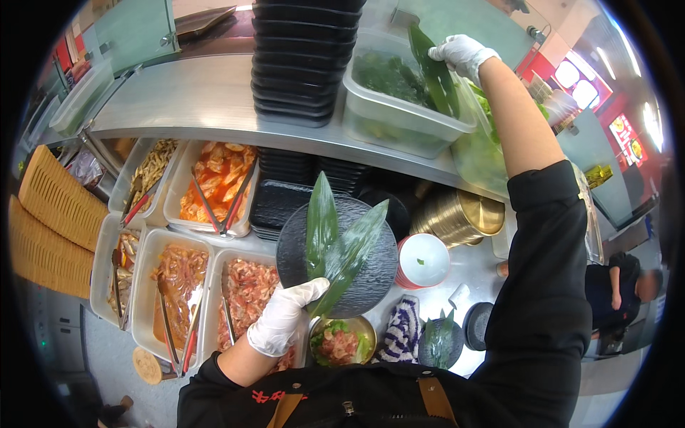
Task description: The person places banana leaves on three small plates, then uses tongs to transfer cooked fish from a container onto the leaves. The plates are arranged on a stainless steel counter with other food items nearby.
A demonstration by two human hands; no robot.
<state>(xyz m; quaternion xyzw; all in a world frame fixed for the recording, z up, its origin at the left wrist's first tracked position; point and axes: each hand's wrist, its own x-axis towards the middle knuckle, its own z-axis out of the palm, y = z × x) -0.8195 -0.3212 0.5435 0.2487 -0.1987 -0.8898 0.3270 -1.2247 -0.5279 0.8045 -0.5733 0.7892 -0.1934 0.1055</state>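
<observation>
My gloved left hand (289, 316) grips the near edge of a round black plate (291, 251), its thumb over the stem ends of the leaves. Two long green leaves (322, 219) lie on the plate, fanned into a V and glossy with wet. Up at the right, my gloved right hand (461, 55) pinches a similar leaf (433, 69) near its upper end. That leaf hangs at the right end of a translucent plastic tub (412, 125), which holds more dark green leaves (388, 77).
Stacked black trays (305, 64) stand on the steel shelf (176, 96) beside the tub. At left are tubs of raw meat (249, 289) with tongs (163, 315). Nearer me are red-and-white bowls (424, 260), a brass bowl (342, 342) and a striped cloth (400, 329). Another person (615, 294) stands at right.
</observation>
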